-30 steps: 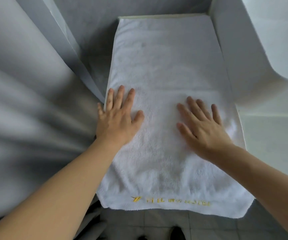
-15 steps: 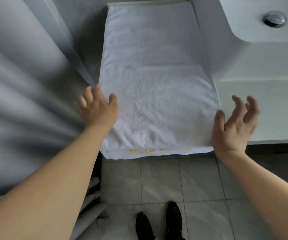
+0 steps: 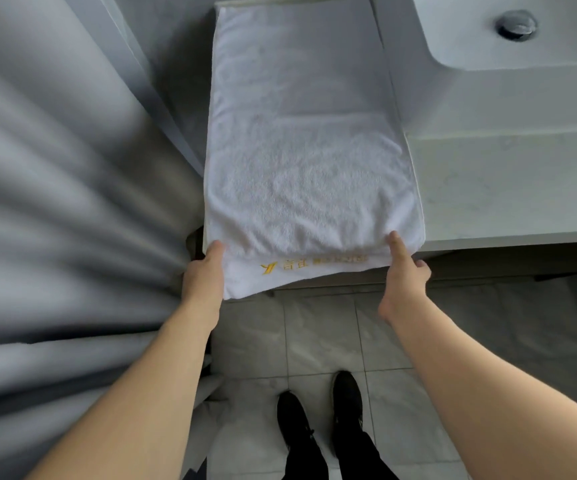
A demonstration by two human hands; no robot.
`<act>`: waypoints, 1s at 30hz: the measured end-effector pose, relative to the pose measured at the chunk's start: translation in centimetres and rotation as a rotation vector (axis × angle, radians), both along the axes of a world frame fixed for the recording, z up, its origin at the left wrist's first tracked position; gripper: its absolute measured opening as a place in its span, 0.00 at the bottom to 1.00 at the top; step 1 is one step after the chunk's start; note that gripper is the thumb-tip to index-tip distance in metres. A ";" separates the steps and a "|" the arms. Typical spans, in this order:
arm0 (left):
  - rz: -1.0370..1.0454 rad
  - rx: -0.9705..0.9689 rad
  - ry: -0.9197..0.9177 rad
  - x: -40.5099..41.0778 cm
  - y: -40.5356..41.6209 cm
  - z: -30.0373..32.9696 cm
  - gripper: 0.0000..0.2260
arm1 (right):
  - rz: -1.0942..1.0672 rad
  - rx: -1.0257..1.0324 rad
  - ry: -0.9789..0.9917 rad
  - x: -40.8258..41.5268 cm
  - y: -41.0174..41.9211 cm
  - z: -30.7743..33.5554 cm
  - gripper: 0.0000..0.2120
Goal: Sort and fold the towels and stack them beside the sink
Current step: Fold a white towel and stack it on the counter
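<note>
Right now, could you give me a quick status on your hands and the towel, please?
Left hand and right hand both pinch the near hem. White towel lies flat on the counter beside the sink. Nothing in the way.

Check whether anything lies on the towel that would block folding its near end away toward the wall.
Nothing visible does. The left hand and right hand already grip the near corners of the towel, and its top surface is bare up to the far edge.
</note>
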State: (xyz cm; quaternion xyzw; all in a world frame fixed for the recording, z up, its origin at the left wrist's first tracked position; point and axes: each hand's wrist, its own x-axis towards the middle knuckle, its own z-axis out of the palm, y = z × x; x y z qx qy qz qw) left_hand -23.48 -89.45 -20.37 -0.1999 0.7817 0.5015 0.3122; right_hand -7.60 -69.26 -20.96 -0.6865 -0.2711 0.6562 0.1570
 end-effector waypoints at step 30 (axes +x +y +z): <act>0.018 0.103 0.190 -9.0 5.7 11.8 0.03 | -0.055 0.100 0.216 -10.9 8.2 15.1 0.12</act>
